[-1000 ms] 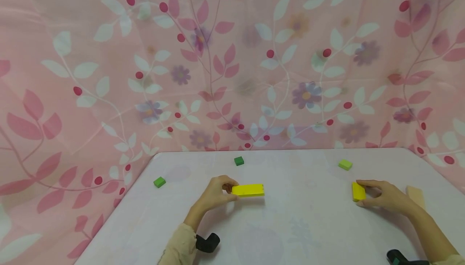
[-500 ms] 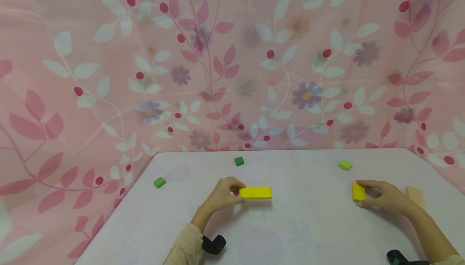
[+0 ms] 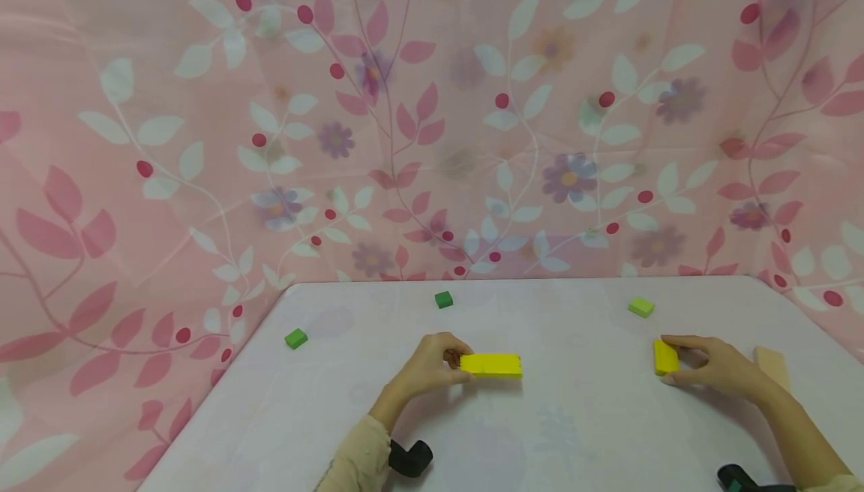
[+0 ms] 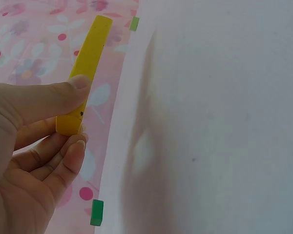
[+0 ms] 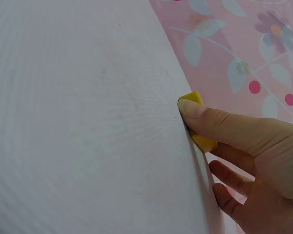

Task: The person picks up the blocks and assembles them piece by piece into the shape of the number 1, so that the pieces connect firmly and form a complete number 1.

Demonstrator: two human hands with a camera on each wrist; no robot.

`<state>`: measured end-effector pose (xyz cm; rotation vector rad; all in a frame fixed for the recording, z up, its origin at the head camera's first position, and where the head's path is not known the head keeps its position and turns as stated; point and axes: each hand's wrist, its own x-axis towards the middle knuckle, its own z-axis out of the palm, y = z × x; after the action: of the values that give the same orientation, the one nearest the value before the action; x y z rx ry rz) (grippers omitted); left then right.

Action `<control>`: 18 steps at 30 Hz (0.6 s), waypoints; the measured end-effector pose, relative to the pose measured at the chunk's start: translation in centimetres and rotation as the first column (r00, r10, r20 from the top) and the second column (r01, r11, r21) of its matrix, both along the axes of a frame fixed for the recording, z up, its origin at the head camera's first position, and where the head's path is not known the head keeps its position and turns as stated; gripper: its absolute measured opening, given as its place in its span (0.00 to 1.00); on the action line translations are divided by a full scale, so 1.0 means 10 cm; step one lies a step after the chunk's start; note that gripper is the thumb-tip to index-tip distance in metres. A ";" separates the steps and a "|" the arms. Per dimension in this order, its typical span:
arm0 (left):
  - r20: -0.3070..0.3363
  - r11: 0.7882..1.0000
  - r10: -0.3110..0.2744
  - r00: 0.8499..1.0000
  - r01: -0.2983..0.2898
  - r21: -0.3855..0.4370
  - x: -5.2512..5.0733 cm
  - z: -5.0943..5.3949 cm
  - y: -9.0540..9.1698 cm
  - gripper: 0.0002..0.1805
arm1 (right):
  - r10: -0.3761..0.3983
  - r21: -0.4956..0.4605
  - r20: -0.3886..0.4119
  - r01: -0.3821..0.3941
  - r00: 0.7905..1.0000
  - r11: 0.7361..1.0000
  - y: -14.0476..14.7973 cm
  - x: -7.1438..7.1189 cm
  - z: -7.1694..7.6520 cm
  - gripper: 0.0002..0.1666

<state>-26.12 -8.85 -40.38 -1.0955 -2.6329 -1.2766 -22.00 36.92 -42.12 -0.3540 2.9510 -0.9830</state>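
Note:
My left hand (image 3: 432, 364) pinches one end of a long yellow block (image 3: 493, 365) between thumb and fingers, holding it level above the white table. In the left wrist view the thumb lies across that yellow block (image 4: 90, 53), and a shadow falls on the tabletop beside it. Farther right, my right hand (image 3: 718, 366) grips a shorter yellow block (image 3: 665, 357) by its two ends at the table surface. The right wrist view shows the thumb on the near end of this small yellow block (image 5: 204, 142); its middle is partly hidden by the thumb.
Green blocks lie spread on the table (image 3: 574, 432): one at left (image 3: 295, 338), a dark one at back centre (image 3: 443, 299), a lime one (image 3: 641, 307) at back right. A pale wooden block (image 3: 772, 367) sits behind the right hand. A floral curtain (image 3: 432, 117) hangs behind.
My left hand has shifted to the right and slightly nearer, carrying the long yellow block along. The right hand and its yellow block stay where they were.

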 end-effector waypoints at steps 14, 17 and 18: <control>0.011 0.999 -0.032 0.999 0.032 -0.014 0.04 -0.05 0.15 0.14 | -0.001 0.005 -0.004 0.001 1.000 1.000 -0.02 0.01 0.00 0.38; 0.011 0.999 -0.032 0.999 0.032 -0.017 0.04 -0.06 0.17 0.14 | 0.001 0.000 -0.009 -0.001 1.000 1.000 -0.01 0.01 0.00 0.38; 0.011 0.999 -0.032 0.999 0.032 -0.019 0.04 -0.07 0.18 0.14 | 0.002 0.002 -0.012 -0.002 1.000 1.000 -0.01 0.01 0.00 0.38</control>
<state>-25.70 -7.04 -41.04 -1.1407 -2.6515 -1.2687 -21.93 36.80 -42.12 -0.3645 2.9612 -0.9815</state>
